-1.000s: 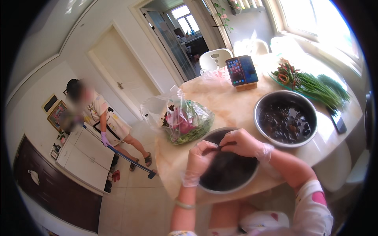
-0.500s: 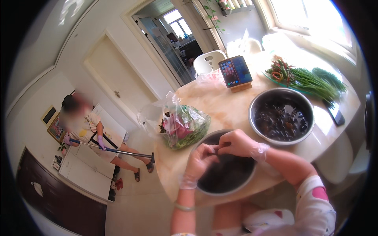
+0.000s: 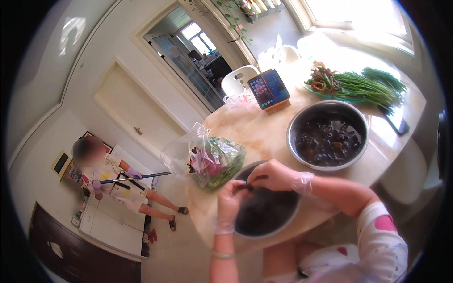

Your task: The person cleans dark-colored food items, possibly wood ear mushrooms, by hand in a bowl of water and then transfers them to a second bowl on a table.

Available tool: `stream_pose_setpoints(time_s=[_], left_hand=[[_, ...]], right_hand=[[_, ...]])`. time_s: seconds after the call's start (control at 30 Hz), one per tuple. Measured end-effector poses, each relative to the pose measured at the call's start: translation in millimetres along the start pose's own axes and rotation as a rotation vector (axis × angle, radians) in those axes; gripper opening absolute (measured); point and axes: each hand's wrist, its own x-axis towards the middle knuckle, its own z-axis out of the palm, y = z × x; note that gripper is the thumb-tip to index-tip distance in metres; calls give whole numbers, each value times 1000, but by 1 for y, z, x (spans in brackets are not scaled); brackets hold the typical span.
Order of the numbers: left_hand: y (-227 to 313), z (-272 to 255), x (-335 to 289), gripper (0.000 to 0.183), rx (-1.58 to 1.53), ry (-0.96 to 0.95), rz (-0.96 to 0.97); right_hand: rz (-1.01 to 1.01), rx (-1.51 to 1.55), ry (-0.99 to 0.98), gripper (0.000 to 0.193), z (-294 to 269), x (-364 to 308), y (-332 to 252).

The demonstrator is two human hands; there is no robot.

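Over a metal bowl (image 3: 258,237) at the table's near edge, my two hands meet in thin clear gloves. My left hand (image 3: 228,205) pinches a small dark piece of what looks like wood ear mushroom (image 3: 246,187). From the right, my right hand (image 3: 276,176) has its fingertips closed on the same piece. The inside of this bowl is dark and blurred, so its contents are hard to make out. A second metal bowl (image 3: 325,168) to the right holds many shiny dark lobed pieces (image 3: 332,141) in liquid.
A clear plastic bag of greens (image 3: 217,160) stands left of the bowls. Behind are a folding phone (image 3: 269,89) on a wooden stand, long green stalks (image 3: 370,89) and a dark phone (image 3: 395,121). A person (image 3: 113,179) at left holds a long pole (image 3: 155,175).
The view has shifted, moving the table slightly left in the picture. My hands stay together over the near bowl, fingers still pinched. The person at left has raised the pole.
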Motion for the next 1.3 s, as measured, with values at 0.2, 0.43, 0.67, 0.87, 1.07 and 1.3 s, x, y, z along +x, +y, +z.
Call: stream_pose_setpoints(time_s=[0.2, 0.43, 0.67, 0.87, 1.07, 1.3], left_hand=[[-6, -1, 1, 15, 232, -51, 107], [-6, 3, 0, 16, 302, -33, 194], [-4, 5, 0, 14, 286, -8, 167], [1, 10, -2, 13, 316, 5, 153], [3, 17, -3, 15, 238, 11, 133], [-5, 8, 3, 14, 334, -117, 125]], right_hand=[[57, -58, -99, 18, -4, -2, -6], [-2, -22, -70, 18, 0, -3, 1], [30, 41, -24, 20, 2, -2, 7], [74, -13, -89, 18, -2, -2, 3], [106, -145, -63, 18, -1, -4, -6], [47, -248, -13, 14, 7, -4, 0]])
